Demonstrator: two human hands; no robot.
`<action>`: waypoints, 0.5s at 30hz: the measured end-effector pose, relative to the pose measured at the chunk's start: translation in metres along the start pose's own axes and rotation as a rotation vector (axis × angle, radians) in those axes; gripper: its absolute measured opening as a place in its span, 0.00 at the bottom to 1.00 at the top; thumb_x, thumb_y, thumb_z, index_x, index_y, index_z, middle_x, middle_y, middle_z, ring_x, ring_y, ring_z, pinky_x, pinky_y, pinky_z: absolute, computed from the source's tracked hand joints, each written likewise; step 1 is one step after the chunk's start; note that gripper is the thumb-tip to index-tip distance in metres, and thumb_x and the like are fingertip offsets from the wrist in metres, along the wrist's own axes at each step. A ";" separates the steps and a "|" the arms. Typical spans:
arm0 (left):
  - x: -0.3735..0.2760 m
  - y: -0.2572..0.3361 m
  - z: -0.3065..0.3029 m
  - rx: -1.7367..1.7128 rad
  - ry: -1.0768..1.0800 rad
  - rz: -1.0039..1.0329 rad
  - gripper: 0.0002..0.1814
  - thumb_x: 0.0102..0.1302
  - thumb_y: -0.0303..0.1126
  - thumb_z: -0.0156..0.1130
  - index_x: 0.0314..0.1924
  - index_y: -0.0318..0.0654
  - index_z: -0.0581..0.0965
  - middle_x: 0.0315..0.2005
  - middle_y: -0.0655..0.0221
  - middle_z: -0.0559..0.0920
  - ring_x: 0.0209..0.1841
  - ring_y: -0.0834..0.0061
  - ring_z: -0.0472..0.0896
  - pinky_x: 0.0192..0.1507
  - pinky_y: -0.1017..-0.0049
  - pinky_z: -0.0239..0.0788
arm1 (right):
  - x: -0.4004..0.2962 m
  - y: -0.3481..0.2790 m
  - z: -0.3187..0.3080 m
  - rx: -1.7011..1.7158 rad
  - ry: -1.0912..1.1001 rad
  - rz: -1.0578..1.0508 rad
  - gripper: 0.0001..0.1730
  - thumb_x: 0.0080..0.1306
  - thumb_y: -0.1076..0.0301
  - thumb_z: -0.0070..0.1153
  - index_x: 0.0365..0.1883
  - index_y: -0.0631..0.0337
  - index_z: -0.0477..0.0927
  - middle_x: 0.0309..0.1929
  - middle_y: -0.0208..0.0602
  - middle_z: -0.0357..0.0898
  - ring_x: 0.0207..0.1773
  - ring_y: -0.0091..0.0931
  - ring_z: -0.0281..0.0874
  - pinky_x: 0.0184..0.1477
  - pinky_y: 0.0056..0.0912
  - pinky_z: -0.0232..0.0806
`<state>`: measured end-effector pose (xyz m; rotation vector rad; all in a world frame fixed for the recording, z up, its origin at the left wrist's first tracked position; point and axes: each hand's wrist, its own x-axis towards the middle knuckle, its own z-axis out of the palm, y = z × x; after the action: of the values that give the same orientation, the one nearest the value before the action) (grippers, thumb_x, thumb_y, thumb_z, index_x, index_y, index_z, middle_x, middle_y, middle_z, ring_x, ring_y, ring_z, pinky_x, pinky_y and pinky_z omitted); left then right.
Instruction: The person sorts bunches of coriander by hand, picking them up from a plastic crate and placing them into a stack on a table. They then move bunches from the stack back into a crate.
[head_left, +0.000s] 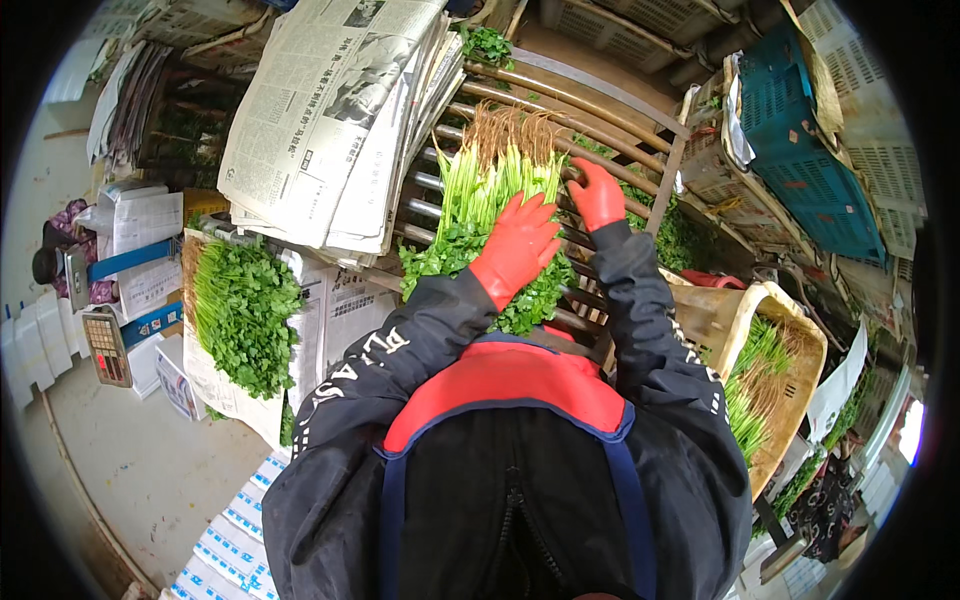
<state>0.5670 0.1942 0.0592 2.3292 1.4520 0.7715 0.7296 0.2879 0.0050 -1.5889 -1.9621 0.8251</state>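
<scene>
A broad bundle of leafy green herbs (487, 180), perhaps cilantro or celery, lies on a slatted metal rack (637, 161), its brown roots pointing away from me. My left hand (517, 244), in a red rubber glove, rests flat over the stems and leaves with fingers spread. To the right of the bundle, close to its stems near the roots, is my right hand (598, 193), also red-gloved, with its fingers bent and apart and nothing visible in them. Left of the rack's herbs stands a tall stack of newspapers (322, 127).
Another herb bundle (244, 315) lies on newspaper at the left, by a scale with a keypad (107, 349). At the right, a pale plastic crate (795, 420) holds more rooted herbs. Farther right are a teal crate (802, 150) and other stacked crates. White-and-blue boxes (229, 547) stand lower left.
</scene>
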 end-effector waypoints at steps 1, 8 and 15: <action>0.004 -0.001 0.005 0.008 -0.062 0.016 0.16 0.54 0.32 0.61 0.45 0.39 0.76 0.49 0.62 0.75 0.57 0.57 0.68 0.61 0.57 0.54 | 0.009 0.006 0.009 -0.061 -0.019 -0.060 0.18 0.54 0.65 0.54 0.45 0.56 0.76 0.35 0.45 0.77 0.40 0.42 0.74 0.42 0.42 0.67; -0.018 -0.026 0.027 0.004 -0.177 -0.021 0.27 0.55 0.34 0.60 0.57 0.43 0.69 0.60 0.61 0.65 0.66 0.55 0.56 0.64 0.54 0.47 | 0.063 0.085 -0.013 1.059 0.309 0.411 0.16 0.62 0.60 0.54 0.41 0.63 0.77 0.28 0.36 0.79 0.21 0.20 0.72 0.21 0.21 0.64; -0.030 -0.030 0.038 0.101 -0.157 -0.045 0.28 0.57 0.38 0.58 0.58 0.45 0.68 0.60 0.62 0.65 0.66 0.56 0.56 0.65 0.55 0.45 | 0.025 -0.002 0.016 0.360 -0.273 0.479 0.20 0.58 0.52 0.57 0.32 0.64 0.80 0.27 0.37 0.80 0.25 0.25 0.77 0.28 0.30 0.68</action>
<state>0.5560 0.1823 0.0042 2.3617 1.5011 0.5015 0.7116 0.3096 -0.0049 -1.8122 -1.4855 1.5585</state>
